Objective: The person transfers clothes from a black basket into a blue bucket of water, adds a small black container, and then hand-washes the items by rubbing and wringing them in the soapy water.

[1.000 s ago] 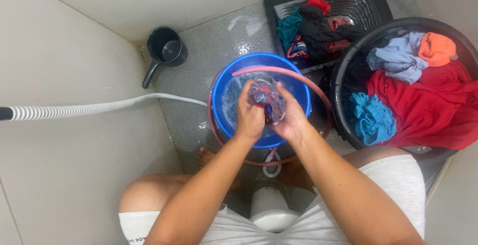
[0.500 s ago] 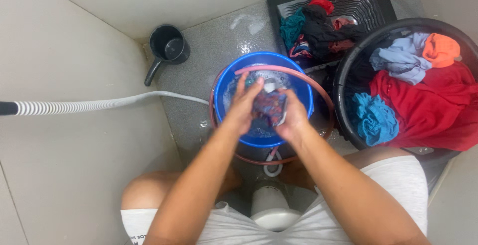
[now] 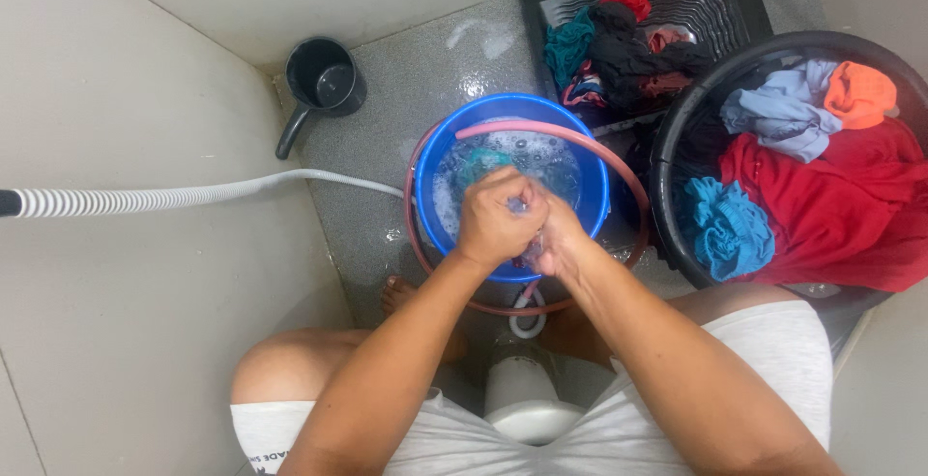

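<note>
A blue bucket (image 3: 440, 152) of soapy water stands on the grey floor in front of me. Over its near rim, my left hand (image 3: 495, 223) and my right hand (image 3: 559, 236) are clenched together around a small wet patterned garment (image 3: 514, 207), which is almost hidden between the fingers. A teal cloth (image 3: 476, 161) floats in the suds beyond my hands. A pink hose (image 3: 590, 152) loops around the bucket.
A black basin (image 3: 677, 118) at the right holds red, blue, orange and pale clothes. A black ridged tray (image 3: 720, 2) with wet clothes lies at the back. A black dipper (image 3: 319, 80) stands at the back left. A white ribbed hose (image 3: 174, 201) crosses from the left.
My hands have closed tighter and dropped toward the near rim; the garment, spread between them before, is now balled up inside the fists.
</note>
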